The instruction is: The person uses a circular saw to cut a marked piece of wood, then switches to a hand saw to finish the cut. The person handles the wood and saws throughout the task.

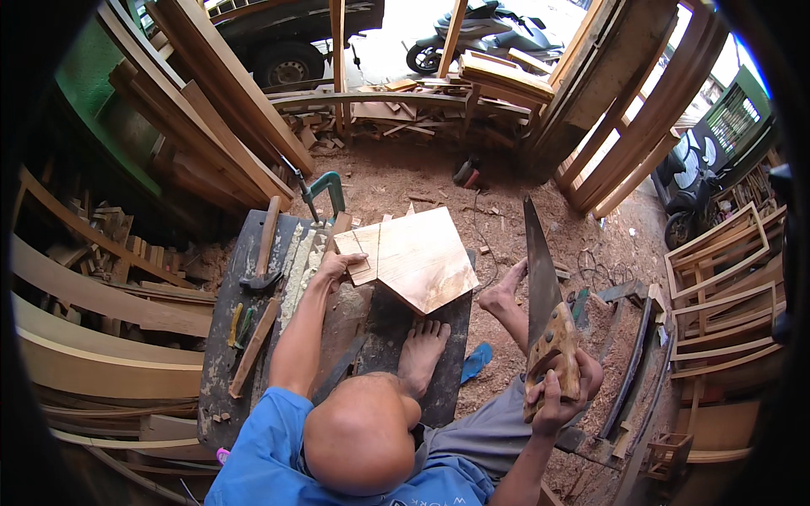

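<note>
Worn black, the tabletop (221, 363) carries a dark-headed, wooden-handled hammer (267, 244) at left. My left hand (336, 267) grips the left edge of a pale, angular wooden board (420, 260) over the tabletop, apparently to steady it. My right hand (553, 406) holds a grey-bladed, brown-handled saw (542, 287) upright, likely so it clears the board.

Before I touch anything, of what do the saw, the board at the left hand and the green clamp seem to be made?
Saw: blade of metal, it seems, flat and dull grey; handle apparently wood, brown and patchy. Board: pale wood, showing grain, apparently unfinished; solid or plywood, I cannot tell. Clamp: probably painted metal, from its even green colour.
</note>
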{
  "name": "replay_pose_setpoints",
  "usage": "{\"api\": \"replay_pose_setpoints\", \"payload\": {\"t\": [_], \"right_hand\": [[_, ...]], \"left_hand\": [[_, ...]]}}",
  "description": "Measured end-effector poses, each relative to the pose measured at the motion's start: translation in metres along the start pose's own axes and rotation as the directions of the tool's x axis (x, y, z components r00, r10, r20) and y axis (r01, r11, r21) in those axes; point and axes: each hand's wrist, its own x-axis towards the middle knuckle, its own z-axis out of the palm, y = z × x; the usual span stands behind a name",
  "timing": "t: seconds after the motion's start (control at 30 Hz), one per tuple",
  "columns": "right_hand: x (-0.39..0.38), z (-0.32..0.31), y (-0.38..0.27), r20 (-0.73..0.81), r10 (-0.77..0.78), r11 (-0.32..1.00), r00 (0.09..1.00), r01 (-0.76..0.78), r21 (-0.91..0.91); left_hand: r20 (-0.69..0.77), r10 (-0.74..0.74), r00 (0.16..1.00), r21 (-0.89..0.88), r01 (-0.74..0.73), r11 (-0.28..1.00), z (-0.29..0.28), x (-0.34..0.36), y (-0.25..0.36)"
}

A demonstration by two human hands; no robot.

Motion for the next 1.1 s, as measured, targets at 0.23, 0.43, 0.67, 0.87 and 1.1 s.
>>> {"api": "replay_pose_setpoints", "payload": {"t": [0.23, 0.43, 0.67, 0.87, 1.1], "right_hand": [[0.008, -0.002, -0.019, -0.043, -0.05, 0.997, 0.998, 0.053, 0.059], [0.004, 0.007, -0.028, -0.086, -0.127, 0.978, 0.988, 0.139, 0.158], [-0.007, 0.019, -0.024, 0.004, -0.142, 0.988, 0.99, 0.141, 0.067], [-0.011, 0.019, -0.017, 0.052, -0.124, 0.989, 0.991, 0.12, 0.086], [0.001, 0.036, -0.006, 0.187, -0.283, 0.945, 0.941, 0.306, -0.114]], "left_hand": [[0.083, 0.326, 0.942, 0.332, -0.334, 0.882, 0.041, 0.01, 0.045], [0.226, 0.326, 0.918, 0.196, -0.37, 0.908, 0.064, 0.008, 0.058], [0.277, 0.289, 0.916, 0.368, -0.379, 0.849, 0.058, 0.01, 0.06], [0.293, 0.361, 0.885, 0.469, -0.462, 0.753, 0.064, 0.001, 0.077], [0.251, 0.423, 0.871, 0.515, -0.49, 0.703, 0.077, -0.034, 0.09]]}}
